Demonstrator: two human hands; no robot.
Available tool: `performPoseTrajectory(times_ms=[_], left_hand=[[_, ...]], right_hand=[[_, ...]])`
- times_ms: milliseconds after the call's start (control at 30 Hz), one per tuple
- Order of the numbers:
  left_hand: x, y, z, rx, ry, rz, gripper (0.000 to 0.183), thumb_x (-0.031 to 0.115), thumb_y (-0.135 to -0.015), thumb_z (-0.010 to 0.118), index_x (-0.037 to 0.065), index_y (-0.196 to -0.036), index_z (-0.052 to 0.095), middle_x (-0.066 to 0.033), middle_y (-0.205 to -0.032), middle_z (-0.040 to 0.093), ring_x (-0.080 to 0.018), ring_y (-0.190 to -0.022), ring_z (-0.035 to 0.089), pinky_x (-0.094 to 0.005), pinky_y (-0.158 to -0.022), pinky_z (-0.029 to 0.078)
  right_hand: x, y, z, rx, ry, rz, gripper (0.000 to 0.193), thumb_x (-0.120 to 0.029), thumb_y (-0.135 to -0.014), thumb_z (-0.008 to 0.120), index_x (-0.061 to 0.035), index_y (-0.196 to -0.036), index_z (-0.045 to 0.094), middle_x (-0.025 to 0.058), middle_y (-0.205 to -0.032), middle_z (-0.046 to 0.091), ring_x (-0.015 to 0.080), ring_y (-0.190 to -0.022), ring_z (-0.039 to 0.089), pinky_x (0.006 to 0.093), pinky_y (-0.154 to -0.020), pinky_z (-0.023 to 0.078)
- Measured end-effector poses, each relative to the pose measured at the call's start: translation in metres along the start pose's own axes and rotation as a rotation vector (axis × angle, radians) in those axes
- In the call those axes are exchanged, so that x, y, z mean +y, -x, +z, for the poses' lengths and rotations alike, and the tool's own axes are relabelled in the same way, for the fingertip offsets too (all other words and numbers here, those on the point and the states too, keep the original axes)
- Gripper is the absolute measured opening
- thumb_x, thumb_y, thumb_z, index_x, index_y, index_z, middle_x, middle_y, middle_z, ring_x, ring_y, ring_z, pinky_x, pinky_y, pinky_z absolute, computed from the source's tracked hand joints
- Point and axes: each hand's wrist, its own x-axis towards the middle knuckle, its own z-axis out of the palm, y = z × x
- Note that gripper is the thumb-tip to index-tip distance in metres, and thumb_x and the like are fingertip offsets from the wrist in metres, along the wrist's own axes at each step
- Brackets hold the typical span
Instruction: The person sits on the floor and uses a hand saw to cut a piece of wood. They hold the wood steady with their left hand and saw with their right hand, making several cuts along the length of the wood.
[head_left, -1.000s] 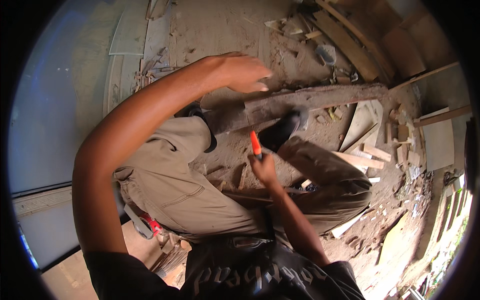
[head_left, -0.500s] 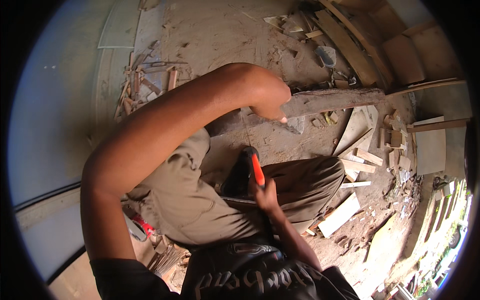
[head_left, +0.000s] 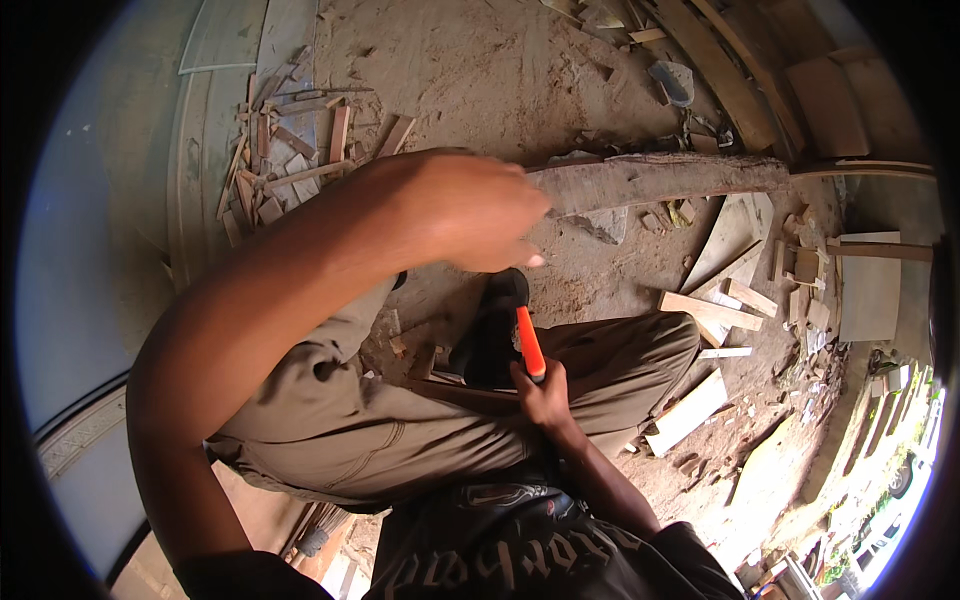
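Note:
My left hand [head_left: 490,215], slightly blurred, reaches across from the left, over the near-left part of a long, rough, weathered wooden plank [head_left: 670,182]. Its thumb stands apart from the fingers, and nothing shows between them; whether it touches the wood I cannot tell. Under my left arm the plank is hidden. Low in front of my body, my right hand [head_left: 545,392] is closed around an orange-and-black handle [head_left: 531,345]. The rest of that tool is out of sight, so its kind is unclear. My dark shoe [head_left: 490,340] lies just beyond the handle.
Wood offcuts [head_left: 290,160] lie piled at the far left beside a pale wall panel [head_left: 110,200]. Light wood strips [head_left: 710,310] and a pale board [head_left: 688,412] are scattered at right on the dirt floor [head_left: 440,70]. Boards [head_left: 715,75] lean at the far right.
My left hand has slid left along the plank, baring more of its middle. My right hand keeps its hold on the orange-and-black handle. The whole view has shifted a little.

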Motion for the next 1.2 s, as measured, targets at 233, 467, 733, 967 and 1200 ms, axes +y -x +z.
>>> performPoseTrajectory(times_ms=[233,467,733,967,1200], left_hand=[[-0.042,0.017,0.037,0.238,0.023,0.028,0.052,0.044,-0.088,0.058,0.0,-0.116,0.058,-0.0204,-0.107,0.063,-0.0348,-0.103,0.061,-0.0433,-0.087,0.049],[-0.046,0.046,0.028,0.153,0.096,-0.157,0.054,0.047,-0.091,0.055,0.003,-0.123,0.054,-0.0174,-0.119,0.06,-0.0347,-0.112,0.056,-0.042,-0.093,0.045],[-0.039,0.037,0.034,0.102,-0.083,-0.193,0.054,0.047,-0.091,0.054,0.004,-0.124,0.054,-0.0156,-0.119,0.061,-0.0333,-0.112,0.057,-0.0424,-0.093,0.045],[-0.044,0.051,0.042,0.126,0.343,0.004,0.055,0.045,-0.092,0.056,-0.001,-0.121,0.055,-0.018,-0.109,0.064,-0.0271,-0.104,0.062,-0.0375,-0.088,0.049],[-0.047,0.025,0.042,0.188,-0.134,-0.122,0.048,0.04,-0.089,0.059,-0.001,-0.115,0.057,-0.0214,-0.107,0.063,-0.0355,-0.103,0.06,-0.0436,-0.085,0.049]], right_hand=[[0.002,-0.128,0.029,0.135,0.005,-0.15,0.031,-0.021,-0.083,0.06,0.0032,-0.066,0.051,0.0111,-0.051,0.048,0.0133,-0.051,0.048,0.0376,-0.048,0.038],[-0.003,0.017,-0.004,-0.009,0.018,-0.042,0.026,-0.016,-0.082,0.063,0.0012,-0.066,0.052,0.0071,-0.052,0.048,0.0065,-0.056,0.047,0.0333,-0.051,0.041],[0.021,-0.124,0.026,0.093,0.015,-0.302,0.035,-0.025,-0.087,0.062,0.0002,-0.065,0.053,-0.002,-0.052,0.046,0.0068,-0.051,0.04,0.0311,-0.045,0.035],[0.006,-0.013,0.0,0.097,0.088,-0.19,0.033,-0.023,-0.084,0.062,0.0026,-0.066,0.053,0.0109,-0.052,0.05,0.0107,-0.053,0.049,0.036,-0.051,0.042],[0.003,-0.117,0.02,0.083,0.129,-0.22,0.031,-0.022,-0.083,0.061,0.0031,-0.067,0.055,0.0109,-0.053,0.052,0.0151,-0.051,0.053,0.036,-0.051,0.043]])
